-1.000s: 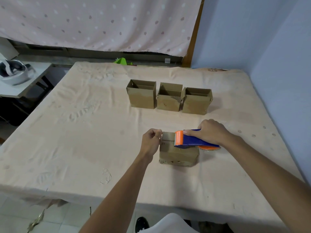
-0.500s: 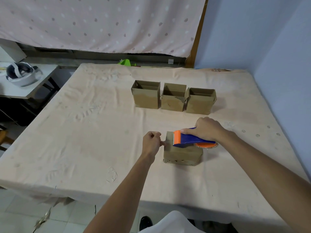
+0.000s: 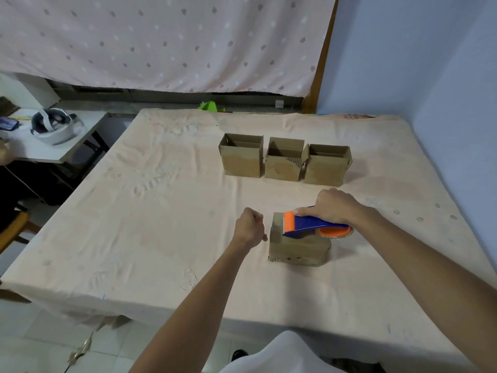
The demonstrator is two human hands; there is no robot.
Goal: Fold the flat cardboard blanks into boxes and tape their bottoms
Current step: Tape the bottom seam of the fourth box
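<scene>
- Brown cardboard box [image 3: 297, 249] is sitting on the beige cloth-covered table [image 3: 161, 211], its top partly hidden.
- Right hand [image 3: 332, 207] is gripping the blue-and-orange tape dispenser [image 3: 306, 223] atop it.
- Left hand [image 3: 248, 227] is curling just beside the box; whether it is holding anything is unclear.

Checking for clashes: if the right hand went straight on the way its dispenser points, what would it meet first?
Likely the left hand, curled beside the box's left edge, right in the dispenser's line; depth is unclear.
</scene>
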